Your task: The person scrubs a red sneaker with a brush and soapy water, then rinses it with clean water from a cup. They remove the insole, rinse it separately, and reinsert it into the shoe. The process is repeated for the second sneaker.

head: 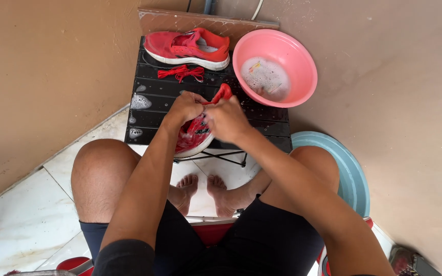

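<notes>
Evidently both the left hand (186,108) and right hand (226,120) have their fingers closed tight on the wet red shoe (196,134), bracing it on the black bench (149,110), soapy pink basin (274,66) just beyond the fingers

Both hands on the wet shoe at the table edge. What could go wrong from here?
1. The shoe hangs over the near edge of the small black table; with suds on it, it could slip from the left hand and right hand onto the bare feet.
2. The pink basin of soapy water overhangs the table's right side; a knock might tip it.
3. Foam patches may drip onto the tiled floor, making it slippery.
</notes>
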